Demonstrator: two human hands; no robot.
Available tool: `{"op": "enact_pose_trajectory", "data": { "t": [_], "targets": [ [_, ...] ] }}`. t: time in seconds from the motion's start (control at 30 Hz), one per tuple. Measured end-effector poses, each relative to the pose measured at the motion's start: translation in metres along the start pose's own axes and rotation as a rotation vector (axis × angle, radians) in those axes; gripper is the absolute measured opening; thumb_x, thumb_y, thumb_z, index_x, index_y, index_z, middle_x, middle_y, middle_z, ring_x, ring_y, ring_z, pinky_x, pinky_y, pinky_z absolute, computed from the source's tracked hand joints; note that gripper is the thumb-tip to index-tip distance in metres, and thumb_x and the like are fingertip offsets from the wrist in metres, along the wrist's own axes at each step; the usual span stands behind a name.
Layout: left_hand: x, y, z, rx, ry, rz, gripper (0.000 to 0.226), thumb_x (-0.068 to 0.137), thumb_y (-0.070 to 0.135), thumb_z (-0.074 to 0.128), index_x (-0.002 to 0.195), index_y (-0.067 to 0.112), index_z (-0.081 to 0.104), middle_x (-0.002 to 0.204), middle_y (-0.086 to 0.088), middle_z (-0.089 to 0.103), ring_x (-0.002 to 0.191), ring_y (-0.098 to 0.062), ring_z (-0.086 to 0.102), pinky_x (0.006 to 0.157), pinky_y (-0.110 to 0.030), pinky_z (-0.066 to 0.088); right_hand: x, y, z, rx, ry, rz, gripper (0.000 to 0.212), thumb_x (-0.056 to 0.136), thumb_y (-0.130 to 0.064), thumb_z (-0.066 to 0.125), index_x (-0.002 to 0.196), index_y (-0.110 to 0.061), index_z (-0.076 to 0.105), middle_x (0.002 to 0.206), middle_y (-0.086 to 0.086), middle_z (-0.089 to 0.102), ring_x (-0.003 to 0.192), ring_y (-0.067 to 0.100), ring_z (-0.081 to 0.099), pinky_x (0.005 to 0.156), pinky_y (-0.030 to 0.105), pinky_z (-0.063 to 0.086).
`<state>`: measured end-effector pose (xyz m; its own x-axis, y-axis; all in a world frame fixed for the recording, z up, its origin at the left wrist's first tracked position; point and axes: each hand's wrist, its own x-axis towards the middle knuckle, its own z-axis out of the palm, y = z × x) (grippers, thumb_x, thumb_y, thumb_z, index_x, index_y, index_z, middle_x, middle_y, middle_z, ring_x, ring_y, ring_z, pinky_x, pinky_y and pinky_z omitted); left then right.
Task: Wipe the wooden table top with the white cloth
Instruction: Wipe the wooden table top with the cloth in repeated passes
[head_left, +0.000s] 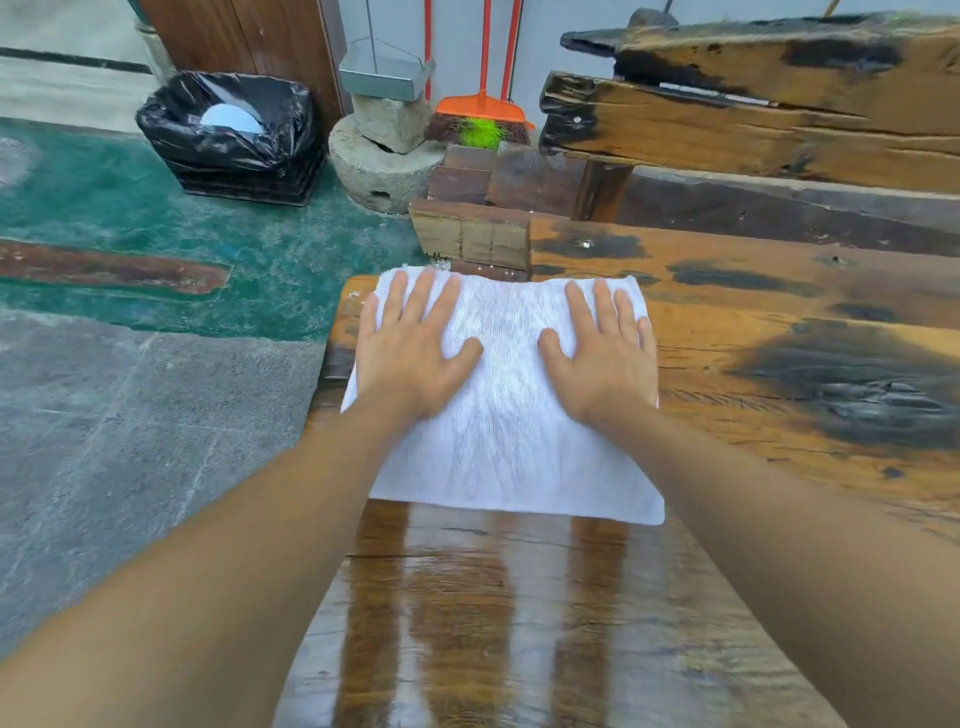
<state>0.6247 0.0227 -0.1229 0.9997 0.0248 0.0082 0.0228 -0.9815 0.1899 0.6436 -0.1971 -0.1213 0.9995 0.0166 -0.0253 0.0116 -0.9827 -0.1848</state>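
Note:
A white cloth (506, 431) lies spread flat on the wooden table top (727, 374), near the table's far left corner. My left hand (413, 348) presses on the cloth's left part with straight, spread fingers. My right hand (602, 353) presses flat on its right part the same way. The cloth's left edge reaches the table's left edge. The wood nearer to me (467, 597) looks wet and shiny, with streaks running toward me.
Beyond the table stands a wooden bench with a rough plank backrest (753, 119). On the floor to the left are a bin lined with a black bag (234, 135), a stone base (382, 166), an orange broom (480, 111) and a metal dustpan (384, 70).

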Motion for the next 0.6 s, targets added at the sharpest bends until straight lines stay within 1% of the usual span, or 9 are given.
{"op": "enact_pose_trajectory", "data": {
  "t": [0.17, 0.23, 0.27, 0.33, 0.37, 0.4, 0.43, 0.5, 0.6],
  "targets": [
    [0.015, 0.002, -0.004, 0.007, -0.016, -0.018, 0.073, 0.096, 0.064, 0.022, 0.162, 0.036, 0.012, 0.172, 0.004, 0.007, 0.159, -0.021, -0.005, 0.127, -0.052, -0.001, 0.028, -0.001, 0.0, 0.008, 0.007, 0.002, 0.079, 0.089, -0.071, 0.008, 0.162, -0.04, 0.017, 0.173, -0.001, 0.009, 0.159, 0.019, -0.001, 0.128, 0.048, -0.003],
    [0.006, 0.008, -0.014, -0.054, 0.002, -0.014, 0.065, 0.104, 0.054, 0.027, 0.163, 0.028, 0.015, 0.172, 0.0, 0.007, 0.159, -0.022, -0.005, 0.127, -0.051, -0.001, 0.027, -0.001, -0.008, 0.039, -0.039, -0.026, 0.084, 0.088, -0.08, 0.007, 0.162, -0.041, 0.017, 0.173, -0.001, 0.009, 0.159, 0.02, -0.002, 0.127, 0.049, -0.005],
    [0.0, 0.009, -0.018, -0.13, 0.043, -0.001, 0.062, 0.106, 0.046, 0.028, 0.163, 0.023, 0.018, 0.172, -0.002, 0.008, 0.159, -0.023, -0.004, 0.128, -0.05, -0.001, 0.029, -0.002, -0.013, 0.107, -0.059, -0.047, 0.085, 0.087, -0.084, 0.007, 0.162, -0.042, 0.017, 0.173, -0.001, 0.006, 0.159, 0.02, -0.004, 0.126, 0.05, -0.007],
    [-0.024, 0.01, -0.023, -0.31, 0.107, 0.093, 0.058, 0.108, 0.039, 0.031, 0.161, 0.016, 0.026, 0.171, -0.003, 0.014, 0.159, -0.024, 0.0, 0.128, -0.048, 0.002, 0.024, 0.0, -0.025, 0.335, -0.044, -0.078, 0.079, 0.092, -0.079, 0.015, 0.161, -0.042, 0.02, 0.173, -0.001, 0.003, 0.159, 0.019, -0.007, 0.125, 0.052, -0.01],
    [-0.039, 0.009, -0.022, -0.338, 0.104, 0.175, 0.058, 0.107, 0.04, 0.032, 0.16, 0.017, 0.029, 0.171, -0.002, 0.016, 0.159, -0.023, 0.002, 0.127, -0.046, 0.003, 0.015, 0.004, -0.029, 0.422, 0.01, -0.099, 0.072, 0.097, -0.072, 0.02, 0.161, -0.039, 0.024, 0.173, -0.001, 0.004, 0.159, 0.019, -0.006, 0.125, 0.051, -0.011],
    [-0.054, 0.007, -0.019, -0.316, 0.075, 0.244, 0.058, 0.106, 0.042, 0.033, 0.16, 0.02, 0.029, 0.171, 0.0, 0.015, 0.159, -0.023, 0.002, 0.127, -0.046, 0.004, 0.0, 0.009, -0.03, 0.44, 0.072, -0.131, 0.066, 0.101, -0.065, 0.023, 0.16, -0.036, 0.029, 0.173, 0.0, 0.007, 0.159, 0.019, -0.004, 0.125, 0.05, -0.009],
    [-0.064, 0.004, -0.014, -0.261, 0.029, 0.276, 0.057, 0.107, 0.044, 0.032, 0.161, 0.025, 0.026, 0.171, 0.001, 0.012, 0.159, -0.022, 0.001, 0.126, -0.045, 0.003, -0.017, 0.014, -0.026, 0.394, 0.102, -0.171, 0.062, 0.103, -0.061, 0.024, 0.16, -0.035, 0.031, 0.173, 0.0, 0.01, 0.159, 0.019, -0.001, 0.125, 0.049, -0.006],
    [-0.067, 0.002, -0.008, -0.134, -0.041, 0.252, 0.059, 0.108, 0.049, 0.03, 0.162, 0.033, 0.015, 0.172, 0.002, 0.003, 0.159, -0.022, -0.003, 0.127, -0.045, 0.001, -0.045, 0.023, -0.014, 0.221, 0.045, -0.239, 0.061, 0.104, -0.06, 0.024, 0.16, -0.038, 0.027, 0.173, 0.001, 0.01, 0.159, 0.02, 0.002, 0.128, 0.047, 0.0],
    [-0.058, 0.004, -0.006, -0.023, -0.06, 0.254, 0.061, 0.106, 0.056, 0.025, 0.162, 0.038, 0.009, 0.172, 0.0, -0.001, 0.159, -0.024, -0.005, 0.128, -0.048, 0.0, -0.047, 0.022, -0.011, 0.092, -0.021, -0.217, 0.063, 0.103, -0.063, 0.021, 0.162, -0.041, 0.019, 0.173, 0.0, 0.003, 0.159, 0.019, -0.001, 0.129, 0.047, -0.001]
  ]
}}
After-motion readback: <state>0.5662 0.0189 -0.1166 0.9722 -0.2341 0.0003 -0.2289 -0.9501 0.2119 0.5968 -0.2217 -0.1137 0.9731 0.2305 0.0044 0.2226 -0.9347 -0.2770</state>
